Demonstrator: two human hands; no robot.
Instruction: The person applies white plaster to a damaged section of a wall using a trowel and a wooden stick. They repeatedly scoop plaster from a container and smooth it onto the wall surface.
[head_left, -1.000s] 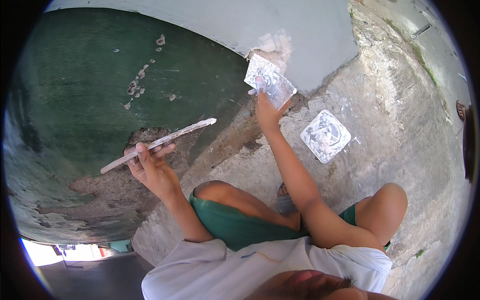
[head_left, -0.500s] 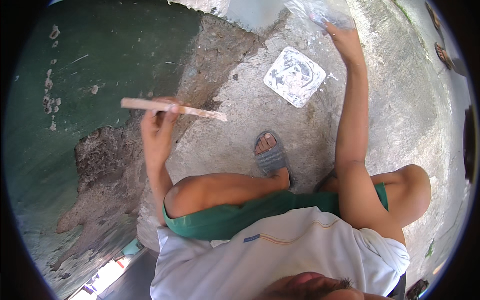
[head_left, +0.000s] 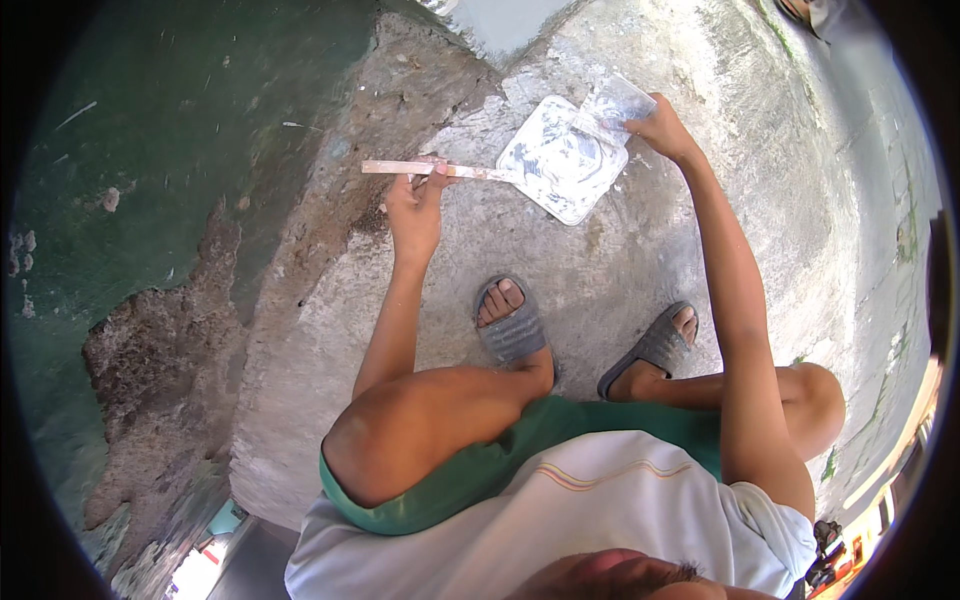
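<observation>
**Green wall, grey floor, and putty tools in both my hands**

Green paint covers the wall (head_left: 150,150) on my left, with a big patch near its foot where the coat has come off and brown, rough plaster (head_left: 150,380) shows. Grey concrete floor (head_left: 620,290) spreads from the wall's base out to my right, stained and uneven. I am squatting on it, knees up, in green shorts (head_left: 480,470) and a white shirt (head_left: 600,520), both feet in grey slide sandals (head_left: 512,330) planted side by side below my hands.

Lying flat on the concrete ahead of my feet is a square white tile (head_left: 560,160), smeared with grey-white putty. My right hand (head_left: 660,125) is closed on a broad putty scraper (head_left: 610,100), its blade tilted down and touching the tile's far corner. My left hand (head_left: 415,205) has fingers curled around a long, thin wooden-looking strip (head_left: 440,170), held level just above the floor; one end reaches the tile's near edge, the other points toward the wall. Whether that end rests on the tile or only hangs over it, I cannot tell.
</observation>
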